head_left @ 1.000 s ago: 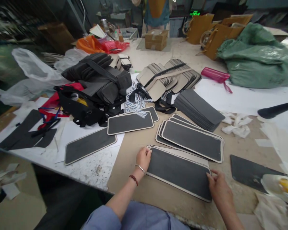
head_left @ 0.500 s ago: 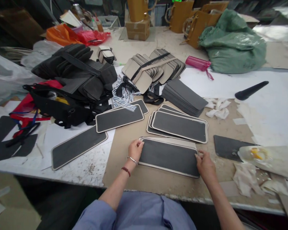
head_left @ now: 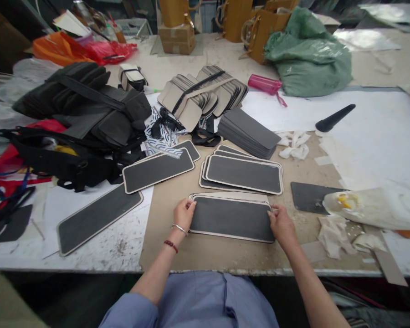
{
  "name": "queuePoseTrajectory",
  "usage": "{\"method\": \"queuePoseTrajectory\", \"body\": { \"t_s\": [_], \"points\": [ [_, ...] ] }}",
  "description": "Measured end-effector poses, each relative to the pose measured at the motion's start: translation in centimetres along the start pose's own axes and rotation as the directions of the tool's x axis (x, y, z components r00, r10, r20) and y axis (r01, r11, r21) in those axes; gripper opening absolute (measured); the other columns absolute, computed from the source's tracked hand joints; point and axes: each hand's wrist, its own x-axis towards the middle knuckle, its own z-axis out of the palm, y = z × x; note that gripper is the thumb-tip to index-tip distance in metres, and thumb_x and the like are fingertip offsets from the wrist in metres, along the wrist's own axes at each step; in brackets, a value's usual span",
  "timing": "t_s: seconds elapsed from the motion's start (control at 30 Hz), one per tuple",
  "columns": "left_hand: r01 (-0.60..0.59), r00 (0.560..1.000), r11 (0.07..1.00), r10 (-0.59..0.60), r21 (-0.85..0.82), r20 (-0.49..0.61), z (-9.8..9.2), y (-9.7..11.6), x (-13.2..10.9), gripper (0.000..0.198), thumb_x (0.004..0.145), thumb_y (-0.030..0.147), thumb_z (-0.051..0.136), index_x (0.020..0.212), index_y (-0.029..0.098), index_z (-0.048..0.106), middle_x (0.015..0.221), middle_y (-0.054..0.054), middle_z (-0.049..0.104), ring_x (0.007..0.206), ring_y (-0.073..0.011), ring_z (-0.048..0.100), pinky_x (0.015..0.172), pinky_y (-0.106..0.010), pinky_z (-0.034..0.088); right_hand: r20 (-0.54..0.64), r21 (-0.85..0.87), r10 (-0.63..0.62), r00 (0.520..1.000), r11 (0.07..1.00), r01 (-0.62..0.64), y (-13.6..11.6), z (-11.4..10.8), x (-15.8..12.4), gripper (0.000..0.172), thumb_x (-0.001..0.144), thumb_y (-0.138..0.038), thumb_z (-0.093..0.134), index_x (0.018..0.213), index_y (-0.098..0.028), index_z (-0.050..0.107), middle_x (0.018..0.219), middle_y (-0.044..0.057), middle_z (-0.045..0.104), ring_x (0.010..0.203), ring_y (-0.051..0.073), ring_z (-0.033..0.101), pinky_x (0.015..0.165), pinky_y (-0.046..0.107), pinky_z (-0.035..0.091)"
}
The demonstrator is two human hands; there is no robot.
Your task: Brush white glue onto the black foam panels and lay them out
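Left hand (head_left: pixel 184 214) and right hand (head_left: pixel 282 224) pinch a dark board (head_left: pixel 232 217). A fat green bag (head_left: pixel 309 59) hides its insides.

On the worktop (head_left: pixel 222 55) you have one green plastic bag (head_left: pixel 310 59), one pink pouch (head_left: pixel 263 84) just beside it, one cardboard box (head_left: pixel 176 41), one orange bag (head_left: pixel 56 49) against one red bag (head_left: pixel 109 51).

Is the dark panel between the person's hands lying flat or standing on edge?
Flat: the dark panel shows its broad face upward, the left hand and right hand at opposite ends.
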Motion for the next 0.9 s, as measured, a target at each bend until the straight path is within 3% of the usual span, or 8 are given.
{"method": "queuePoseTrajectory", "body": {
  "t_s": [0.27,0.43,0.57,0.67,0.73,0.8,0.9],
  "points": [
    [-0.016,1.0,1.0,0.016,0.003,-0.026,0.3,-0.1,-0.1,0.014,0.07,0.025,0.053,0.058,0.018,0.053,0.055,0.004,0.051,0.055,-0.0112,0.048,0.057,-0.022,0.039,-0.009,0.024,-0.002,1.0,1.0,0.003,0.0,0.0,0.0,0.027,0.072,-0.032,0.042,0.094,-0.018,0.048,0.064,0.0,0.052,0.06,0.018,0.052,0.058,0.029,0.037],
    [-0.021,0.995,1.0,0.022,0.007,-0.101,0.5,-0.3,-0.1,0.008,0.071,0.023,0.054,0.064,0.019,0.05,0.058,0.004,0.051,0.053,-0.0113,0.049,0.055,-0.023,0.042,-0.018,0.012,0.016,1.0,1.0,-0.015,-0.1,0.1,0.0,0.029,0.072,-0.036,0.04,0.093,-0.018,0.048,0.063,0.001,0.052,0.059,0.019,0.052,0.057,0.029,0.037],
    [-0.087,0.981,0.995,0.096,0.056,-0.166,0.2,0.2,-1.8,0.004,0.077,0.02,0.048,0.074,0.019,0.051,0.072,-0.002,0.056,0.068,-0.0155,0.054,0.067,-0.029,0.046,-0.023,-0.012,0.007,1.0,1.0,-0.007,0.1,0.0,0.1,0.033,0.07,-0.04,0.04,0.092,-0.018,0.048,0.064,0.002,0.053,0.059,0.021,0.053,0.056,0.031,0.038],
    [-0.331,0.938,0.925,0.344,0.189,-0.041,0.6,1.1,-3.8,0.014,0.082,0.023,0.045,0.091,0.02,0.055,0.093,-0.008,0.06,0.091,-0.0198,0.054,0.085,-0.036,0.043,0.0,-0.039,0.008,1.0,0.999,-0.008,0.2,-0.1,0.3,0.033,0.07,-0.043,0.04,0.092,-0.019,0.048,0.066,0.004,0.056,0.06,0.022,0.055,0.054,0.031,0.039],
    [-0.537,0.843,0.792,0.518,0.29,0.148,1.3,1.6,-4.9,0.027,0.084,0.026,0.043,0.11,0.019,0.052,0.113,-0.011,0.056,0.11,-0.0225,0.047,0.094,-0.04,0.038,0.018,-0.055,0.025,1.0,0.998,-0.024,0.2,-0.2,0.4,0.033,0.069,-0.043,0.041,0.092,-0.02,0.048,0.066,0.004,0.056,0.06,0.022,0.056,0.054,0.032,0.039],
    [-0.65,0.76,0.679,0.574,0.341,0.304,2.2,1.8,-5.5,0.041,0.084,0.033,0.046,0.123,0.02,0.043,0.131,-0.012,0.043,0.125,-0.025,0.033,0.101,-0.044,0.031,0.026,-0.059,0.027,0.999,0.998,-0.025,0.2,-0.3,0.5,0.033,0.068,-0.043,0.041,0.091,-0.02,0.048,0.066,0.004,0.056,0.06,0.023,0.057,0.053,0.032,0.039],
    [-0.682,0.73,0.63,0.553,0.373,0.401,3.2,1.7,-5.6,0.056,0.081,0.044,0.049,0.13,0.022,0.036,0.141,-0.012,0.029,0.132,-0.0266,0.019,0.105,-0.047,0.024,0.025,-0.062,0.003,1.0,0.998,-0.001,0.2,-0.2,0.5,0.034,0.069,-0.045,0.04,0.091,-0.02,0.048,0.065,0.003,0.055,0.059,0.023,0.056,0.053,0.032,0.039]
  ]
}}
